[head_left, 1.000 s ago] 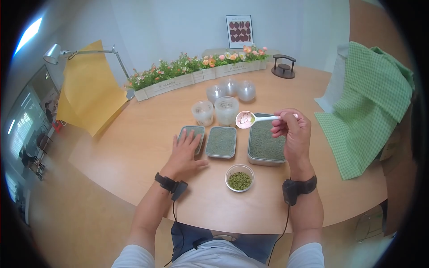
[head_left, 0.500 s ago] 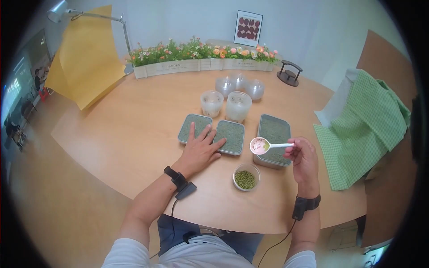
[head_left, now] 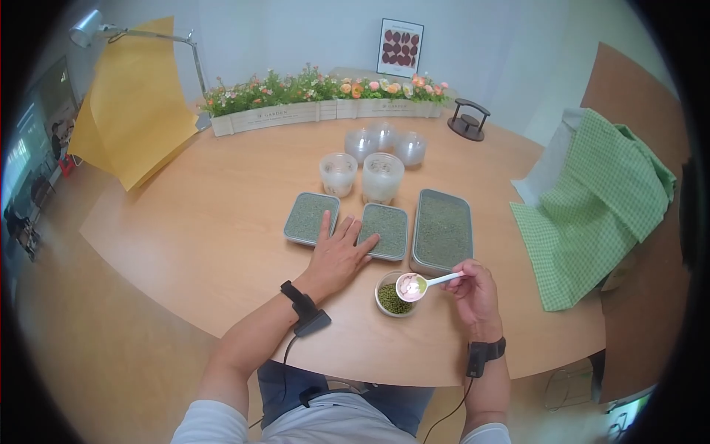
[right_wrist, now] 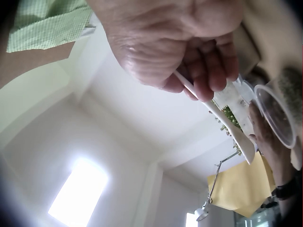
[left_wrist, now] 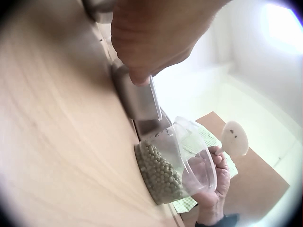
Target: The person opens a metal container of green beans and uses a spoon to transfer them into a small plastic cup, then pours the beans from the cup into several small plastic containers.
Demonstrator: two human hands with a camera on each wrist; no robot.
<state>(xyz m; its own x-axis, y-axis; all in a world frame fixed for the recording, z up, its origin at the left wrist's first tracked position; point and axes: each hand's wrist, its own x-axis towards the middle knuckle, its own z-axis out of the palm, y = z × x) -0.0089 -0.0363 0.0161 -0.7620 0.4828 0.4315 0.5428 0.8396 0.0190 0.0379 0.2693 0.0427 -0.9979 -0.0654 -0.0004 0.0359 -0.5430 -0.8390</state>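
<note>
A white spoon (head_left: 411, 287) with a pinkish patch and a bit of green in its bowl is held by its handle in my right hand (head_left: 475, 294). In the head view the bowl overlaps the round clear cup (head_left: 379, 301) of green beans (head_left: 393, 299); the left wrist view shows the spoon (left_wrist: 235, 138) above the level of the cup's rim. My left hand (head_left: 334, 260) lies with fingers spread at the near edges of two lidded boxes, the left box (head_left: 307, 216) and the middle box (head_left: 386, 228), fingertips over their lids.
A larger grey-green box (head_left: 444, 229) stands right of the middle one. Behind are two frosted cups (head_left: 382, 177) and several clear domed containers (head_left: 410, 150). Flower planters (head_left: 275, 115) line the back. Green checked cloth (head_left: 584, 214) hangs at the right, yellow paper (head_left: 137, 111) at the left.
My right hand has brought the spoon down and toward me, from over the large box to over the bean cup. My left hand has shifted right from the left box to span two boxes.
</note>
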